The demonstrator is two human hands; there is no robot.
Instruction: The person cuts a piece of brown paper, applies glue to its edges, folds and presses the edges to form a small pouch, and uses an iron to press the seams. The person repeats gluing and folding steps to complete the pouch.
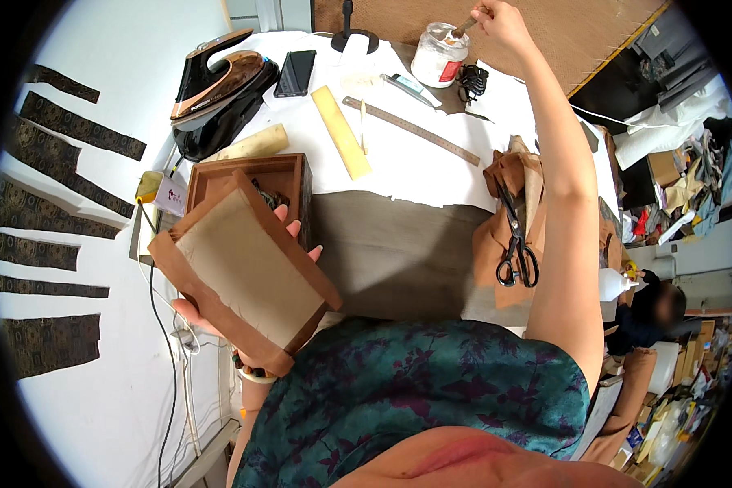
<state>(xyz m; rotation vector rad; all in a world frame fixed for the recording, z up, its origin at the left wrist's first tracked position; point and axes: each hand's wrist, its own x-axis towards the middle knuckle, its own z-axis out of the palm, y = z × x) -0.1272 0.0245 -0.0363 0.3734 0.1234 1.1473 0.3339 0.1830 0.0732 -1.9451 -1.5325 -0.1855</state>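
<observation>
My left hand (195,318) holds up a rectangular beige panel (248,264) edged with brown cloth flaps. The thumb shows at its left side and fingertips at its right; the palm is hidden behind it. The panel tilts over the near part of an open wooden box (301,195). Far ahead, my right hand (503,24) is stretched out, its fingers pinching a brush (465,28). The brush's lower end reaches the mouth of a clear jar (440,58) that contains something white.
Black scissors (516,244) lie on brown cloth (488,264) at the right. A steel ruler (415,130), a yellow strip (339,130), a cutter (411,89) and a phone (295,74) lie on white paper. An iron (224,89) stands back left; cables hang at the left edge.
</observation>
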